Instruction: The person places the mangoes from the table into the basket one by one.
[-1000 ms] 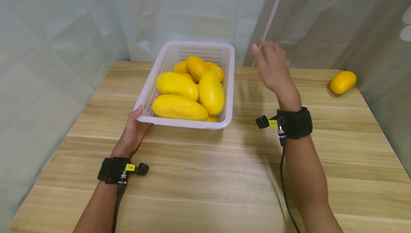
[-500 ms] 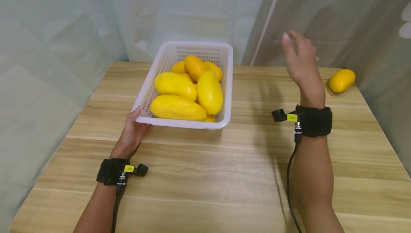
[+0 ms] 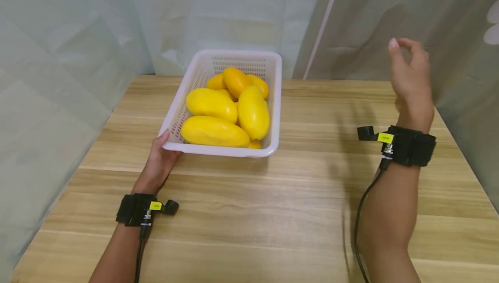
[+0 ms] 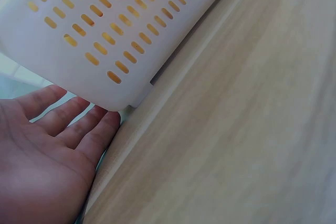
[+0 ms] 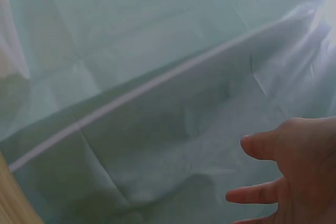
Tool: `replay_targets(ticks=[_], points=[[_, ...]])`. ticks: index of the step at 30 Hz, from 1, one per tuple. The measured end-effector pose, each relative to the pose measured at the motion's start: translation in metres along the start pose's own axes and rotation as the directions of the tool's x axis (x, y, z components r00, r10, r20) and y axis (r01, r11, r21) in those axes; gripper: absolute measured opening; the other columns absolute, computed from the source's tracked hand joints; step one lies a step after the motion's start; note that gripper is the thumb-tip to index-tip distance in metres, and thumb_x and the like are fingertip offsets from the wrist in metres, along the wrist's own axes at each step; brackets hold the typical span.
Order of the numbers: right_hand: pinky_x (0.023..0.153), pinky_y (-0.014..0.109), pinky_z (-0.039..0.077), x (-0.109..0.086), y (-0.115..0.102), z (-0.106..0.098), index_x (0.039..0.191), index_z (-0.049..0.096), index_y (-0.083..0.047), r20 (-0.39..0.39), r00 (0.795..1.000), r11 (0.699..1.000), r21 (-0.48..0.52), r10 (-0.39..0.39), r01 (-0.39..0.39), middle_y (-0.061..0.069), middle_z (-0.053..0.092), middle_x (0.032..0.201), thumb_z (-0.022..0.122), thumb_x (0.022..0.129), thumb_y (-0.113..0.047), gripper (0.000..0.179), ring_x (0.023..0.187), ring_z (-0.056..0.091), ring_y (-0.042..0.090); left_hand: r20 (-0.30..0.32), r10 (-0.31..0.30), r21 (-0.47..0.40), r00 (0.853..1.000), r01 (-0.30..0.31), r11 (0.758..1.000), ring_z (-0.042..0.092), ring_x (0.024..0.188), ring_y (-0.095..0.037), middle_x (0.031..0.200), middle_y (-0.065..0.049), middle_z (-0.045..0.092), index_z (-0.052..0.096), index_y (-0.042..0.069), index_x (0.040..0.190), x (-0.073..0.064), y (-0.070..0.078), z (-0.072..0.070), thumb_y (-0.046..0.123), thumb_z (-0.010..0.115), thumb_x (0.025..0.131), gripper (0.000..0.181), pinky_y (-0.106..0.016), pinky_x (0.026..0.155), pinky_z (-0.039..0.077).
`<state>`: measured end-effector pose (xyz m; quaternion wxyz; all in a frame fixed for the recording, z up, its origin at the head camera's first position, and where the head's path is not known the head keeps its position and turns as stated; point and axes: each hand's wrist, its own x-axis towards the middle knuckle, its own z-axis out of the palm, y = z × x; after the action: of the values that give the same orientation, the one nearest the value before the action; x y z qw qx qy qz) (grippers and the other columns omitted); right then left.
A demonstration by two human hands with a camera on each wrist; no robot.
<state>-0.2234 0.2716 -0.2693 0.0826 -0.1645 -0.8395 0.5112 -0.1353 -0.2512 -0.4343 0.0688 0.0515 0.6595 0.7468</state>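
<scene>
A white plastic basket [image 3: 277,101] with slotted walls stands on the table, left of its middle. In it lie several smooth yellow fruits [image 3: 253,114] that look like mangoes, some longer than others. My left hand [image 3: 161,159] holds the near left corner, thumb on the rim. In the left wrist view, the fingers [image 4: 86,124] touch the basket's outer wall [image 4: 68,72] from outside. My right hand [image 3: 412,73] is raised above the back right of the table, thumb and fingers apart, holding nothing. No fruit shows on the table; the hand and wrist cover the back right spot.
The wooden table [image 3: 241,213] reaches to pale sheeting [image 3: 241,10] at the back and sides. Each wrist wears a black strap [image 3: 413,146] with a camera and a cable [image 3: 364,209] trailing towards me.
My right hand has moved right, away from the basket, and now covers the single fruit seen earlier at the back right. The left hand keeps its hold, and the basket stays in place.
</scene>
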Motion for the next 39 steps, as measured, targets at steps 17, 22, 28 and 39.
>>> replay_targets(ticks=[17,22,28,39], points=[[0.11,0.011,0.011,0.046,0.083,-0.033,0.139,0.055,-0.026,-0.44,0.898,0.959,0.265,0.029,0.099,-0.012,0.041,0.15,0.063,0.1,-0.024,0.041,0.141,0.026,-0.002,0.001,-0.015,0.0,1.0,0.015,1.0,0.035,0.133,-0.025,0.162,-0.005,0.023,0.023,0.034,0.161,-0.002,0.0,0.001,0.054,0.032,0.104,0.061,-0.025,0.104,0.037],[0.11,0.01,0.007,0.056,0.104,-0.031,0.142,0.051,-0.029,-0.45,0.889,0.955,0.29,0.081,0.06,-0.013,0.036,0.154,0.068,0.096,-0.025,0.049,0.144,0.021,-0.002,-0.003,-0.012,0.003,1.0,0.012,1.0,0.035,0.132,-0.026,0.162,-0.005,0.023,0.023,0.034,0.161,-0.002,0.0,-0.001,0.054,0.032,0.104,0.062,-0.026,0.104,0.037],[0.112,0.013,0.011,0.066,0.131,-0.022,0.154,0.037,-0.034,-0.429,0.896,0.98,0.195,0.119,-0.037,-0.015,0.028,0.158,0.068,0.096,-0.029,0.065,0.146,0.019,0.0,-0.011,-0.016,-0.01,1.0,0.016,1.0,0.036,0.131,-0.025,0.162,-0.005,0.024,0.023,0.032,0.161,-0.004,-0.001,-0.002,0.054,0.032,0.104,0.062,-0.025,0.104,0.038],[0.117,0.022,0.012,0.069,0.157,-0.019,0.16,0.017,-0.039,-0.357,0.914,0.967,0.225,0.193,-0.116,-0.012,0.002,0.167,0.071,0.094,-0.029,0.086,0.149,0.008,0.003,-0.005,-0.016,-0.008,1.0,0.016,1.0,0.034,0.134,-0.024,0.163,-0.004,0.023,0.023,0.034,0.161,-0.006,0.0,-0.001,0.054,0.033,0.104,0.061,-0.025,0.105,0.037]])
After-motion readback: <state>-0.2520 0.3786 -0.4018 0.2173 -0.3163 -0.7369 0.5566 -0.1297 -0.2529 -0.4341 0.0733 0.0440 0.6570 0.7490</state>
